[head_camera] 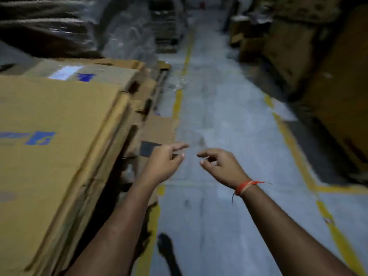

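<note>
Cardboard sheet [159, 128]: brown, flat on the floor [219, 116], with a dark patch at its near edge. It lies just beyond the left hand [163, 164], partly hidden behind it.
Left hand: fingers loose, holding nothing.
Right hand [221, 164]: fingers loosely curled, empty, just right of the left hand, not touching it.
Carton stack [59, 126]: flattened, blue print, left of both hands.
Thread band [244, 187]: orange, on the right wrist.

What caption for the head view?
Empty left hand and right hand reach out beside stacked flat cardboard in an aisle.

Tan cardboard stack [59, 120] — blue print; grey floor [219, 116] — yellow lines.
</note>
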`<state>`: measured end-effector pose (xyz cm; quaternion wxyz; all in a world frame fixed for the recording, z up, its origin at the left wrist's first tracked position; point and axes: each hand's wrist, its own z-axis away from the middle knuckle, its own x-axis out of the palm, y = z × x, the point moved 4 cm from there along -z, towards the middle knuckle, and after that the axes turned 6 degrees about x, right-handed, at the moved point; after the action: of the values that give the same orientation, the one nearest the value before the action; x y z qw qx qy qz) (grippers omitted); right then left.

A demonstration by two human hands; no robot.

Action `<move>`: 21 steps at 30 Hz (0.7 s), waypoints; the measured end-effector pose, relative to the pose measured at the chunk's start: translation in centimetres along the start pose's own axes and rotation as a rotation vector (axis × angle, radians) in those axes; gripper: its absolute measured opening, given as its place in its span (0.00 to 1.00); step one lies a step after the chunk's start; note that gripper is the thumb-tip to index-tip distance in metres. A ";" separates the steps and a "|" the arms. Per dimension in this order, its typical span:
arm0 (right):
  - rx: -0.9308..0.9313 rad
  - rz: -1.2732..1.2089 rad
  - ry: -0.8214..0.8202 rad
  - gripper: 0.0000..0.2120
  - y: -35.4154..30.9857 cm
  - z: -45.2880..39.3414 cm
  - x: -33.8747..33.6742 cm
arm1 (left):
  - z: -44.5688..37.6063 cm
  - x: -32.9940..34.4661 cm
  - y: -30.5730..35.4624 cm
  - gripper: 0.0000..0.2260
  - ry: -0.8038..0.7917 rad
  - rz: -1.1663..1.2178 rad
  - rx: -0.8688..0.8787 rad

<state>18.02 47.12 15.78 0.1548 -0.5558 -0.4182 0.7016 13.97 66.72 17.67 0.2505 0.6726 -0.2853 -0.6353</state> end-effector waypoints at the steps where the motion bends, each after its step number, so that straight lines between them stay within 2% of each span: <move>1: 0.066 0.005 0.034 0.12 2.7 2.2 -1.1 | -0.5 2.8 0.9 0.16 -0.054 0.009 0.021; 5: 0.339 -0.038 0.121 0.17 13.7 12.3 -4.6 | -0.3 14.8 4.7 0.19 -0.318 0.057 0.043; 8: 0.570 -0.162 0.222 0.21 21.1 22.0 -6.3 | 2.0 23.7 7.9 0.20 -0.519 0.109 0.026; 11: 0.740 -0.252 0.323 0.22 26.8 32.8 -7.6 | 5.6 31.7 13.2 0.19 -0.653 0.219 0.013; 16: 0.906 -0.288 0.443 0.22 32.1 48.6 -9.8 | 12.5 42.9 22.5 0.17 -0.807 0.409 0.036; 21: 1.062 -0.354 0.649 0.21 34.5 61.0 -10.9 | 18.8 52.0 30.2 0.15 -1.059 0.388 0.139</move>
<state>-25.26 -6.40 -1.31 0.6406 -0.5099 -0.0313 0.5733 -5.17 9.20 0.48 0.1405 0.2124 -0.5317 -0.8078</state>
